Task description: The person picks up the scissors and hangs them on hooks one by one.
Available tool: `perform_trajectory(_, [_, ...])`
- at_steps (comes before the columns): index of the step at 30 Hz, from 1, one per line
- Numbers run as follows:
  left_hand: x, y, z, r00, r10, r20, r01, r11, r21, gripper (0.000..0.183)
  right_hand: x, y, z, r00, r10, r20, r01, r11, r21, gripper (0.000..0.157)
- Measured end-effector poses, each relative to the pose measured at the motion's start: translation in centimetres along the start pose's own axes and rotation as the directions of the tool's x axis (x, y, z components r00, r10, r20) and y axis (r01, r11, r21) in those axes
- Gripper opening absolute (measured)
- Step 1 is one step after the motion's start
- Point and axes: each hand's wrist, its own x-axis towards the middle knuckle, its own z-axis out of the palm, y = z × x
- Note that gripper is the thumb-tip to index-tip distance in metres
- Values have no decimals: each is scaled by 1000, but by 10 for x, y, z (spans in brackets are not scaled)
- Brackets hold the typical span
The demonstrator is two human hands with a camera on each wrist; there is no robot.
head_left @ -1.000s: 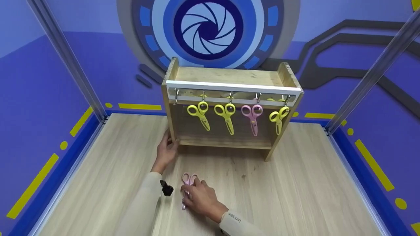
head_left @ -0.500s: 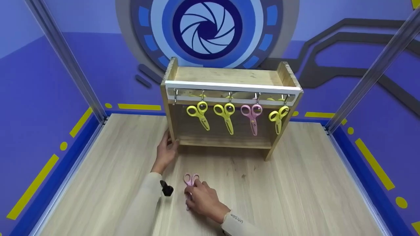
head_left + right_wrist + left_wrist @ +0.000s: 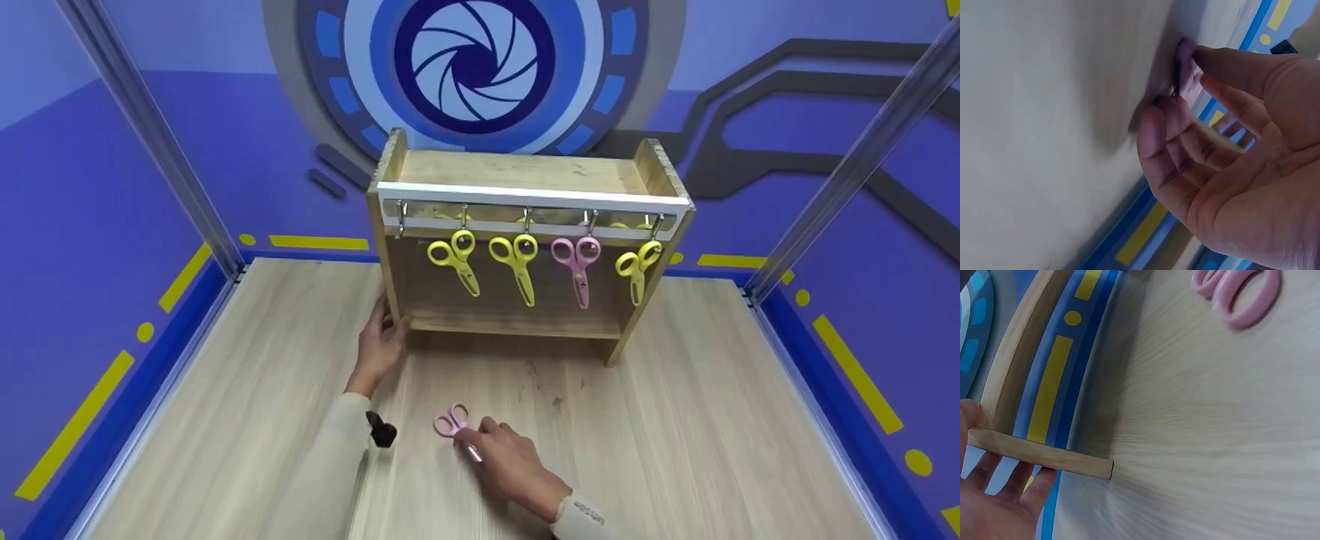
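Note:
My right hand (image 3: 514,461) pinches a pair of pink scissors (image 3: 451,421) low over the front of the table, the handle loops pointing away to the upper left. In the right wrist view, thumb and fingers meet around the scissors (image 3: 1186,67), and the blades lie partly hidden behind the hand. At the wooden rack's left side, my left hand (image 3: 381,349) grips the side panel; the left wrist view has its thumb on one face and fingers on the other face of the panel (image 3: 1072,460). Pink handle loops (image 3: 1247,295) show at that view's top right.
The wooden rack (image 3: 517,330) stands at the back, with a hook rail (image 3: 525,196) across its front. Yellow scissors (image 3: 456,262) and pink scissors (image 3: 577,270) hang from its hooks. The leftmost hook (image 3: 401,219) is bare. Patterned walls (image 3: 750,150) enclose the table.
My right hand has moved to the right with the pink scissors, whose loops have swung to point up-left as the blades turn toward the right. The left hand stays on the rack.

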Motion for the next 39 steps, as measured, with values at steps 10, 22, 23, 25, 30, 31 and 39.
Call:
perform_trajectory(10, [0, -1, 3, 1000, -4, -12, 5, 1000, 23, 65, -3, 32, -7, 993, 21, -112, -31, 996, -85, 21])
perform_trajectory(22, [0, 0, 3, 1000, -28, -9, 28, 999, 24, 66, 1, 37, 1, 981, 23, -192, -45, 993, -108, 12])
perform_trajectory(23, [0, 0, 3, 1000, -29, -9, 29, 999, 24, 66, 1, 37, 2, 979, 25, -200, -48, 993, -110, 13])
perform_trajectory(25, [0, 1, 3, 999, -33, -10, 33, 999, 26, 66, 2, 38, 2, 978, 26, -209, -52, 992, -118, 15])
perform_trajectory(30, [0, 1, 3, 999, -41, -10, 41, 999, 35, 66, 3, 38, 3, 976, 24, -218, -52, 991, -123, 18])
perform_trajectory(31, [0, 2, 3, 999, -39, -9, 39, 999, 36, 66, 3, 38, 3, 975, 23, -220, -51, 991, -124, 18])
perform_trajectory(39, [0, 1, 2, 1000, -1, -5, 1, 1000, 6, 66, 3, 40, 4, 977, 4, -215, -32, 991, -128, 15])
